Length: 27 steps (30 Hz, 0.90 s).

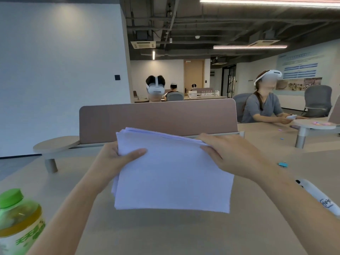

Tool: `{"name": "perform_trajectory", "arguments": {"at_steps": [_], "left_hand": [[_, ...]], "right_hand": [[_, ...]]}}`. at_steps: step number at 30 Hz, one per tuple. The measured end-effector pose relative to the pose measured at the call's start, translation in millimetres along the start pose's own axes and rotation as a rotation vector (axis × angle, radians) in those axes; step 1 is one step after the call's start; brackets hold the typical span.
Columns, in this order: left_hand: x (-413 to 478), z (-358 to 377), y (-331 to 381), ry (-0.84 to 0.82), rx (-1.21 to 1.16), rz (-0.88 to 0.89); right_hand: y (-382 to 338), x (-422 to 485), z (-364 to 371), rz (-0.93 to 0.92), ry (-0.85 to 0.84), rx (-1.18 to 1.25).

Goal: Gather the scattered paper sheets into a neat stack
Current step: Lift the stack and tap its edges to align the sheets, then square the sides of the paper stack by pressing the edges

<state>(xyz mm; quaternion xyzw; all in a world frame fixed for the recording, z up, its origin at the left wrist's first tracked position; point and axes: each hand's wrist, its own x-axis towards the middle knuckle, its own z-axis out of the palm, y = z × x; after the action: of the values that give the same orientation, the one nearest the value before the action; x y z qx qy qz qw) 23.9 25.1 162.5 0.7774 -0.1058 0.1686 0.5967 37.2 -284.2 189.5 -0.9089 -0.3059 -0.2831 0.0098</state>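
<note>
Above the desk (184, 234), the paper sheets (173, 172) hang between both hands, far edges uneven. The left hand (117, 159) and right hand (233, 153) each pinch a far corner, so the sheets droop toward the person.

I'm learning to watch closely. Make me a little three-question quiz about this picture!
1. True or false: both hands hold the paper stack.
2. Which colour is the bottle's cap? A red, B green, C blue.
3. Fill in: the left hand's ____ lies on top of the sheets.

Key: 1 true, the right hand grips the far corner. 2 B. 3 thumb.
</note>
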Motion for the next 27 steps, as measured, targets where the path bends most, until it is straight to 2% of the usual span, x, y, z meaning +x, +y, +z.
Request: {"name": "perform_trajectory", "arguments": {"at_steps": [2, 4, 5, 8, 9, 10, 12, 15, 17, 21, 25, 27], "left_hand": [[-6, 6, -9, 0.041, -0.133, -0.066], [-11, 12, -19, 0.096, -0.213, -0.103], [-13, 14, -24, 0.123, -0.227, -0.117], [-13, 17, -35, 0.204, -0.274, -0.109], [-12, 17, -37, 0.231, -0.286, -0.098], [-10, 17, -41, 0.254, -0.283, -0.085], [-7, 19, -49, 0.284, -0.235, -0.067], [-12, 27, -74, 0.326, -0.132, -0.035], [-23, 41, -94, 0.332, -0.111, -0.047], [-39, 66, -116, 0.389, -0.096, -0.081], [-35, 70, -111, 0.427, -0.107, -0.061], [-36, 70, -117, 0.41, -0.11, -0.095]], "right_hand": [[11, 3, 4, -0.04, 0.18, -0.044], [28, -4, 21, 0.07, 0.371, 0.07], [37, -11, 35, 0.204, 0.409, 0.268], [41, -21, 69, 0.637, 0.434, 1.164], [40, -26, 78, 0.656, 0.39, 1.341], [34, -28, 84, 0.637, 0.334, 1.417], [18, -25, 98, 0.667, 0.309, 1.417], [-8, -39, 120, 0.751, 0.468, 1.373], [-28, -46, 137, 0.808, 0.516, 1.34], [-46, -52, 152, 0.79, 0.464, 1.306], [-38, -49, 147, 0.813, 0.545, 1.255], [-38, -53, 152, 0.809, 0.496, 1.245]]}}
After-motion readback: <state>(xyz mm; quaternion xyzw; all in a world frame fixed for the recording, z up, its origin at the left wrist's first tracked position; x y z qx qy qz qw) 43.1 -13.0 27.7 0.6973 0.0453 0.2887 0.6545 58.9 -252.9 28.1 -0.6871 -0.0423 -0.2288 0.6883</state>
